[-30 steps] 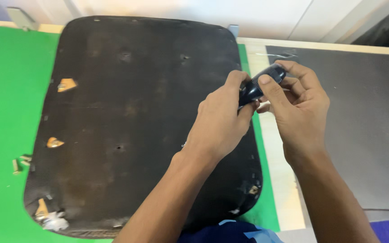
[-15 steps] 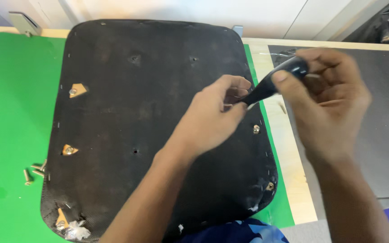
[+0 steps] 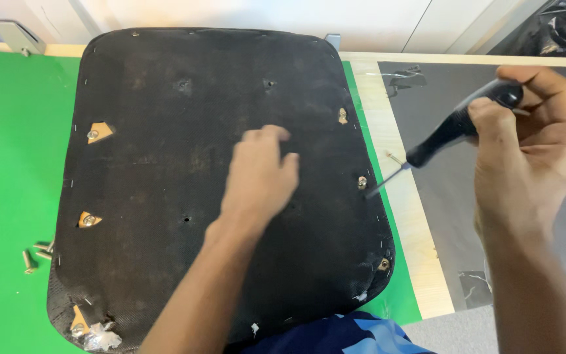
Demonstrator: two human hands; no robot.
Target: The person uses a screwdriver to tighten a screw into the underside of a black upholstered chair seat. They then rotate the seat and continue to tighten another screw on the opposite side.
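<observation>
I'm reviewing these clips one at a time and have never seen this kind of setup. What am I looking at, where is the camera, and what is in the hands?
There is no machine here: a person works with two bare hands, filmed by one camera worn on the head and looking down.

On a green mat lies a large black fabric-covered seat panel, underside up, with staples along its edge and small torn patches that show metal fasteners. A few loose screws lie on the mat beside its left edge. To the right are a pale wooden strip and a dark grey sheet.

The left hand rests flat on the panel. The right hand grips a black-handled screwdriver, its thin tip pointing toward a bolt near the panel's right edge; the blur hides whether they touch.
</observation>
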